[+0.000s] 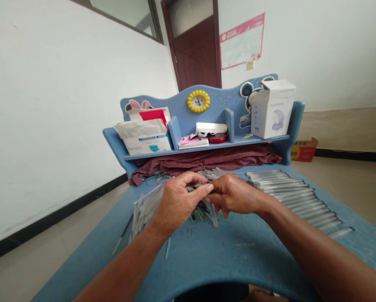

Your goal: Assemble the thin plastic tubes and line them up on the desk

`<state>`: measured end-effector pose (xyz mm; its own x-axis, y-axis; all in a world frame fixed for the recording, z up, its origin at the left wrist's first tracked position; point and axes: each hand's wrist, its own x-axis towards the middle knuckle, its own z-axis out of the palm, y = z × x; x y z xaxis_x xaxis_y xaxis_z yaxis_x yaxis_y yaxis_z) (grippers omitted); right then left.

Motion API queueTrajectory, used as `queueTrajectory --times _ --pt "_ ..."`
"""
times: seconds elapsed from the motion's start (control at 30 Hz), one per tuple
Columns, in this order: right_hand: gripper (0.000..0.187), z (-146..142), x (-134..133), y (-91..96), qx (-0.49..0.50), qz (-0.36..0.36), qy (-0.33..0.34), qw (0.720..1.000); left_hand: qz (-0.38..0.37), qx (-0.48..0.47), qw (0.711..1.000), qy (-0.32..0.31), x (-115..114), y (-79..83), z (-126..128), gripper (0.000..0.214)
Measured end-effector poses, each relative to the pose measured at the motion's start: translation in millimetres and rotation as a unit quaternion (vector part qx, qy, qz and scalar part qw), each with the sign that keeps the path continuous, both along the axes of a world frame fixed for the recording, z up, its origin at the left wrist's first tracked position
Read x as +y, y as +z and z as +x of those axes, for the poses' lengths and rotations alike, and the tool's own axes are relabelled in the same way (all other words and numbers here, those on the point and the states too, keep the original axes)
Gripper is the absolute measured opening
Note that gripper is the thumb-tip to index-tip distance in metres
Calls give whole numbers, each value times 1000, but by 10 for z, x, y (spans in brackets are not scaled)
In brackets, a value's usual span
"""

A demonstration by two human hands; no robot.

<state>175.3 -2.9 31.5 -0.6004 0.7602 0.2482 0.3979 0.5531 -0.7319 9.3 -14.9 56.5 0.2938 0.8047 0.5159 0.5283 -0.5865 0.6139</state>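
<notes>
My left hand [181,199] and my right hand [232,193] meet over the middle of the blue desk [238,256], thumbs and fingertips pinched close together. Whatever small piece sits between them is hidden by the fingers. Beneath and behind the hands lies a heap of small clear and dark pen parts [203,212]. Left of it, partly behind my left wrist, is a pile of whitish translucent pen tubes [145,209]. To the right, beyond my right forearm, several clear pens with dark ends [296,195] lie side by side in a slanting row.
A raised shelf [238,142] along the desk's back holds a mask box [150,142], a stack of papers [193,143] and a white carton [272,111]. Bunched checked cloth [206,159] lies under it. One thin dark rod [123,235] rests near the desk's left edge.
</notes>
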Motion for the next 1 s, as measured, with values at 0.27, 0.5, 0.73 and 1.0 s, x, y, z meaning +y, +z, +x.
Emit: queueTrajectory --times 0.27,0.5,0.73,1.0 --pt "15 0 7 6 -1 5 3 1000 -9 -3 999 -47 -2 -1 -7 15" --pt "16 5 14 -4 -7 2 3 1000 20 -36 999 -16 5 -19 11 11" --pt "14 8 15 -1 -1 -8 2 1000 -56 -42 996 -51 2 -5 -7 18" --pt "14 10 16 -6 -4 2 7 1000 1 -36 998 -53 10 -2 -3 10"
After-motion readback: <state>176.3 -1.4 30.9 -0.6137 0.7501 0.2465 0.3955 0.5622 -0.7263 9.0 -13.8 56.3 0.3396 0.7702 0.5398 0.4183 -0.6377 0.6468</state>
